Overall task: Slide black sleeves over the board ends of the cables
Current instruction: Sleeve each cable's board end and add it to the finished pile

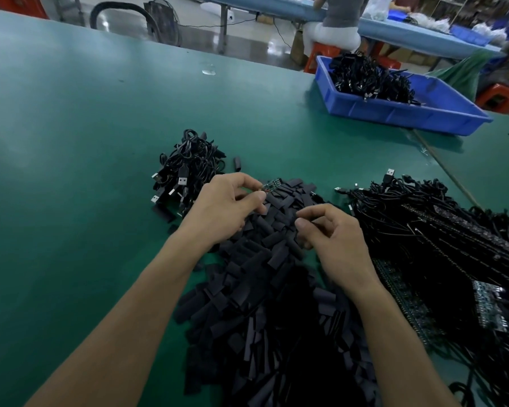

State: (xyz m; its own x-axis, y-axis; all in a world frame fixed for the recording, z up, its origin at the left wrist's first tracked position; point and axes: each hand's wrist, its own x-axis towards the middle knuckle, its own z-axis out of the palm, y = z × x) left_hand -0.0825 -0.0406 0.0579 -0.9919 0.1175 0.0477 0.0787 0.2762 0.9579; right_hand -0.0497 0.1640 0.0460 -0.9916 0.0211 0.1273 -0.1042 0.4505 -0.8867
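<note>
Both forearms reach over the near heap of flat, matte black sleeves [265, 289]. The left hand [227, 204] pinches a small green board [272, 183] at the heap's far edge. The right hand [332, 233] curls thumb to forefinger (whether it holds anything, I cannot tell).

The pile of black sleeves [265, 304] runs off the lower edge, the heap of cables [441, 236] off the right edge. The left hand [224, 204] hides the near end of the small board [272, 184] and its cable. Whether the curled fingers [315, 212] of the right hand [338, 245] pinch a sleeve cannot be told. At the top, the edge cuts off a seated person [340, 13].
</note>
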